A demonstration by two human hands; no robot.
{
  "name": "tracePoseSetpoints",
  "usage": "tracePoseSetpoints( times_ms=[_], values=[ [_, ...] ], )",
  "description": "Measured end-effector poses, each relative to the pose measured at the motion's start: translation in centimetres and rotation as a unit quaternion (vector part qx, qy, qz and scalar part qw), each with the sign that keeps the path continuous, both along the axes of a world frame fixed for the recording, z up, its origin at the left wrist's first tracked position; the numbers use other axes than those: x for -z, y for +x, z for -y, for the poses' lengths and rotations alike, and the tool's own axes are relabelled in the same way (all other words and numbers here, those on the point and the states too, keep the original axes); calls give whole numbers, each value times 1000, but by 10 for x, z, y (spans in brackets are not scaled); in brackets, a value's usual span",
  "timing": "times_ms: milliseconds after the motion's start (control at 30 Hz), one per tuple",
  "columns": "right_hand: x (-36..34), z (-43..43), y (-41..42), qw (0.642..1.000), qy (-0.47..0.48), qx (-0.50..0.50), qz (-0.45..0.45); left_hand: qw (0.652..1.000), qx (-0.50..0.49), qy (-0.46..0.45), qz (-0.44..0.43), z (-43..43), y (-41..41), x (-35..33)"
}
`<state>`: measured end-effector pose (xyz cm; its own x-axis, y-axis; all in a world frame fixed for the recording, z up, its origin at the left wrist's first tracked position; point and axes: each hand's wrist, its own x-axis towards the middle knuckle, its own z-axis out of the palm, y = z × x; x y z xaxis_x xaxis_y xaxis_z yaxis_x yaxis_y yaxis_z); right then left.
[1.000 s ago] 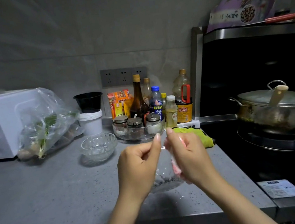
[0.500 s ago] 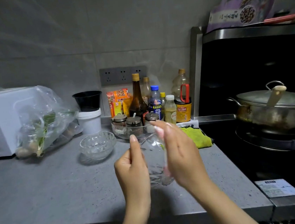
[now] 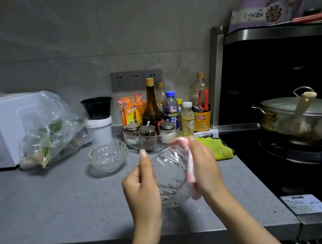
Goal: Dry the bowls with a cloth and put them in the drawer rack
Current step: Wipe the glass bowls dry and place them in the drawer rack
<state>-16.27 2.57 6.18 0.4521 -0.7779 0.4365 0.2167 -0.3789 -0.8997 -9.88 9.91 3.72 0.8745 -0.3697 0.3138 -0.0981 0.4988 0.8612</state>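
The left hand [image 3: 141,186] is closed on the near edge of a glass bowl [image 3: 172,176], thumb up along the rim, holding it tipped on its side above the worktop [image 3: 55,204]. The right hand [image 3: 203,169] is curled round the far edge of the bowl, pressing a pink cloth [image 3: 190,166] against the glass. A second bowl [image 3: 108,156] stands upright on the worktop beyond and to the left of the held bowl, well apart from it. No drawer rack shows in this view.

The main risk, as I judge it, is a slip. The glass is likely wet and smooth, and the left hand holds it only at the rim; a firm rub from the cloth side could twist it out of that pinch, and it would fall onto the hard worktop and could chip or break. Just beyond the bowl stands a tray of jars [image 3: 149,135]; a wide swing while wiping could knock them. A green rag [image 3: 215,147] lies beyond the right hand, next to the stove [image 3: 281,168], where a lidded pot [image 3: 304,117] sits, so anything flung to the right lands near the burner.
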Motion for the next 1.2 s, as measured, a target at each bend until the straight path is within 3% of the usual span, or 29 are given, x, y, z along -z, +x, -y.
tracePoseSetpoints(
  times_ms=[133,200,300,400,467,567,633,700,767,900,1000,1133,1200],
  values=[
    [12,14,3,970,235,-31,54,996,30,-48,-66,2,11,12],
    [17,13,3,957,279,-35,66,994,52,-53,-86,3,14,17],
    [20,12,-1,948,304,-24,88,996,67,11,-55,-1,17,14],
    [20,12,-8,973,212,24,90,982,112,153,24,-2,26,16],
    [21,13,-12,989,102,39,98,960,187,209,19,-5,33,20],
    [29,14,-14,991,-58,8,120,908,345,223,-86,-13,36,23],
    [38,19,-15,973,-210,18,93,867,428,201,-154,-17,35,24],
    [42,22,-17,944,-322,18,62,851,450,160,-219,-20,35,26],
    [38,20,-19,928,-372,4,30,857,438,105,-250,-20,34,28],
    [13,18,-17,907,-401,-41,-125,909,361,70,-196,-17,30,34],
    [11,22,-19,805,-491,-37,-330,939,295,77,-160,-18,22,39],
    [14,17,-35,777,-493,-103,-378,969,208,49,-124,-18,19,47],
    [18,13,-42,731,-509,-116,-439,977,178,33,-116,-14,20,52]
  ],
)
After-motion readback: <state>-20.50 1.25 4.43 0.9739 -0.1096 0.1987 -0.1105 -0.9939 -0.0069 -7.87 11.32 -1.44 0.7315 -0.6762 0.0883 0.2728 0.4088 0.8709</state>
